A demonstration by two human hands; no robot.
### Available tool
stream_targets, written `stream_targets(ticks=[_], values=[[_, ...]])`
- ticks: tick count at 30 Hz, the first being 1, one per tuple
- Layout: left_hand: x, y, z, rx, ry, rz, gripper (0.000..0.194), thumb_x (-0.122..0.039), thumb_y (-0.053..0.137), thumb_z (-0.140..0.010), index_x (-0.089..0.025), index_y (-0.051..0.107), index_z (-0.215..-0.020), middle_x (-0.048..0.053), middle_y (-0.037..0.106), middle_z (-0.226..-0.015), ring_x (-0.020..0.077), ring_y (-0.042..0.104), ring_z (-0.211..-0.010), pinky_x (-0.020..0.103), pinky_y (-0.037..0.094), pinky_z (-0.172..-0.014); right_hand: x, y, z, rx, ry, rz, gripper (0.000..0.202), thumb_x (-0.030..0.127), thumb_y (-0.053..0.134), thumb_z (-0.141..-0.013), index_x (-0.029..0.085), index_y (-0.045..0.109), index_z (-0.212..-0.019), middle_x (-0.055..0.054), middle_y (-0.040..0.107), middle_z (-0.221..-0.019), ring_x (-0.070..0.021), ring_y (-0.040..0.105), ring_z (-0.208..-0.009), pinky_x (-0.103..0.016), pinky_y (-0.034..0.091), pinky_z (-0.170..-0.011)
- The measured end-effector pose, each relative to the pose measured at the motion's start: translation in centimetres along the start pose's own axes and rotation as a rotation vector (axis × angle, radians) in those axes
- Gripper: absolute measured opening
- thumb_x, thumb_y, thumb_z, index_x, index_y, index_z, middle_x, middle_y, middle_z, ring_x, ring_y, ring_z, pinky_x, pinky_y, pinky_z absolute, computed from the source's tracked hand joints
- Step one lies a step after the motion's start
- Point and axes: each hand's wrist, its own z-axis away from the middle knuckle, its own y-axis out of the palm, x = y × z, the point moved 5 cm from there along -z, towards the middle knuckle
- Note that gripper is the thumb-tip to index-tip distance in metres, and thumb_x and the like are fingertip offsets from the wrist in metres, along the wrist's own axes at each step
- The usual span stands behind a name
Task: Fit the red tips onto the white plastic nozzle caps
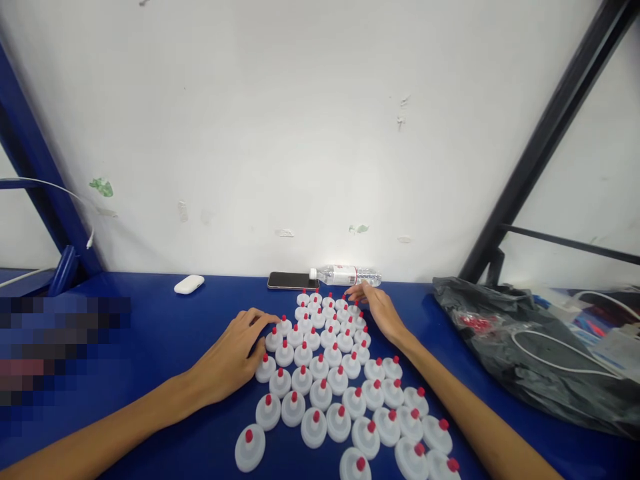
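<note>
Several white round caps (320, 395) with red nozzle tips stand upright, grouped close together on the blue table. My left hand (235, 353) rests at the left side of the group, palm down. Its forefinger reaches the edge of a cap (284, 325) and its thumb lies near another cap (274, 340); the fingers are apart and hold nothing. At the far right side of the group is my right hand (379, 310), its fingers stretched over the rearmost caps. Part of a cap (355, 311) shows beside its fingers, and I see nothing held in it.
A clear water bottle (345, 275) lies by the wall, beside a dark phone (293, 281). Farther left sits a white earbud case (189, 285). On the right, a black plastic bag (520, 373) carries a packet of red pieces (477, 323) and a white cable (555, 340). Metal posts slant at both sides.
</note>
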Motion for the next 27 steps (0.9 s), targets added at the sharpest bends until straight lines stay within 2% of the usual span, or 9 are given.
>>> stream_targets(ticks=[10,14,21,27], values=[[0.2,0.2,0.0,0.000,0.011,0.012,0.043,-0.018,0.041,-0.099,-0.029,0.056,-0.138,0.007,0.060,-0.130,0.0277,0.057,-0.116,0.048,0.049,-0.103,0.4,0.4,0.2,0.035,-0.034,0.043,0.070,0.071,0.031,-0.102,0.023,0.081,-0.098,-0.010,0.080,-0.104,-0.0303,0.073,-0.101,-0.046,0.053,-0.096],[0.1,0.1,0.1,-0.020,0.010,0.017,0.044,-0.016,0.041,-0.098,-0.028,0.056,-0.137,0.007,0.060,-0.131,0.0273,0.057,-0.114,0.047,0.050,-0.101,1.3,0.7,0.6,0.062,-0.064,0.086,0.066,0.067,0.030,-0.105,0.024,0.080,-0.105,-0.010,0.080,-0.110,-0.0306,0.072,-0.106,-0.047,0.053,-0.099],[-0.1,0.2,0.2,-0.041,0.018,0.025,0.044,-0.014,0.040,-0.097,-0.028,0.058,-0.135,0.007,0.061,-0.130,0.0273,0.057,-0.115,0.047,0.050,-0.103,3.9,1.4,1.7,0.200,-0.149,0.187,0.047,0.059,0.049,-0.102,0.028,0.073,-0.129,-0.007,0.072,-0.136,-0.0314,0.063,-0.128,-0.048,0.044,-0.112],[-0.1,0.1,0.2,-0.051,0.015,0.031,0.043,-0.015,0.040,-0.098,-0.026,0.058,-0.135,0.008,0.061,-0.131,0.0276,0.057,-0.115,0.047,0.050,-0.102,4.7,1.9,2.2,0.272,-0.158,0.259,0.048,0.055,0.066,-0.095,0.028,0.069,-0.135,-0.007,0.070,-0.139,-0.0319,0.063,-0.128,-0.048,0.047,-0.110]])
